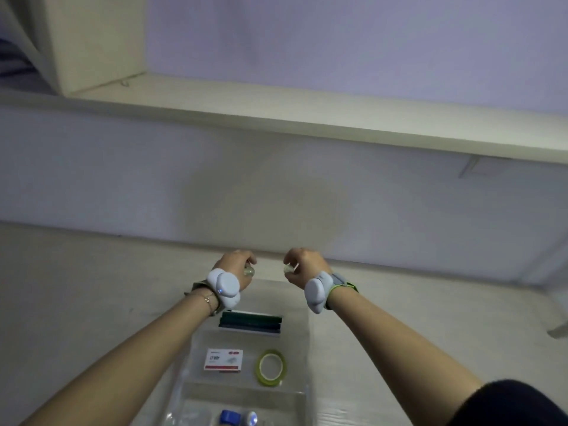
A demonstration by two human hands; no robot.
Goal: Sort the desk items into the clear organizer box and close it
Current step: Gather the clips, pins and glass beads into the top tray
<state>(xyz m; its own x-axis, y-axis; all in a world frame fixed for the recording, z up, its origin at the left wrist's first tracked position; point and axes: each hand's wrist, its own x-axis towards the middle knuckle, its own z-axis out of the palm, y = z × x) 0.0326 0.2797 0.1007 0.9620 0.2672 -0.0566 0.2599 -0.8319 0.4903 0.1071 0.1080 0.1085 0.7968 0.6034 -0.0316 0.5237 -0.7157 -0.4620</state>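
The clear organizer box point(196, 342) stands on the desk between my forearms. Inside lie a pack of dark green and blue sticks point(250, 323), a white and red small box point(223, 360), a green tape roll point(270, 368) and a blue item point(230, 417) at the near end. The box's clear lid point(276, 296) stands raised at the far side. My left hand point(236, 269) pinches a clear tab on the lid's upper left edge. My right hand point(302, 267) pinches the matching tab on the upper right. Both wrists wear white sensor bands.
The pale wooden desk point(76, 302) ends at a wall just beyond my hands. A cream shelf point(307, 118) juts out overhead. A grey object point(558, 330) shows at the right edge.
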